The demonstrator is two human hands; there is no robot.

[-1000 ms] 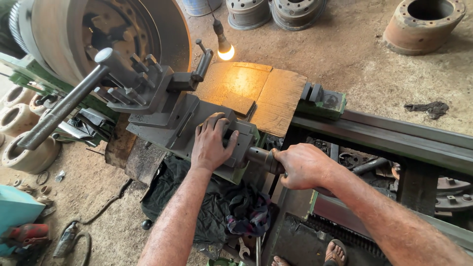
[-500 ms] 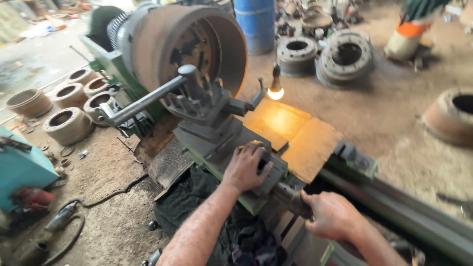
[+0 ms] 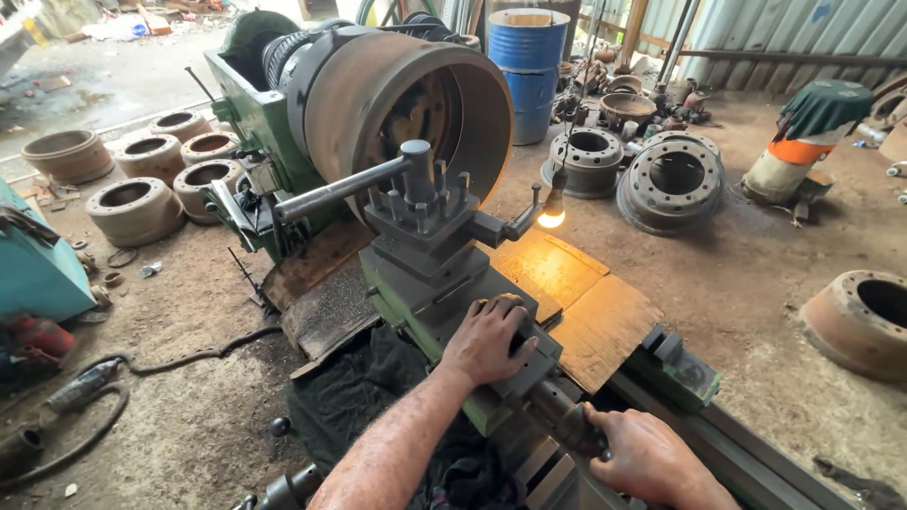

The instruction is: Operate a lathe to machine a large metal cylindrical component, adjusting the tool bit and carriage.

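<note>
A green lathe [image 3: 248, 113] fills the middle of the head view, with a large rusty brake drum [image 3: 416, 104] clamped in its chuck. A grey tool post [image 3: 425, 222] with a long bar [image 3: 335, 189] stands in front of the drum. My left hand [image 3: 491, 335] lies flat on top of the grey slide [image 3: 539, 364] behind the tool post. My right hand [image 3: 647, 458] grips the slide's dark handle [image 3: 567, 420] at the lower edge.
A lit bulb [image 3: 551, 215] hangs over wooden boards [image 3: 590, 302] on the lathe bed. Several brake drums [image 3: 142, 208] sit on the floor at left, wheel rims [image 3: 675, 175] and a blue barrel [image 3: 529, 66] behind, another drum [image 3: 864, 321] at right. Cables lie lower left.
The view has tilted up and pulled back, showing more of the drum and yard. Both hands stay on the slide and its handle, now lower in the frame.
</note>
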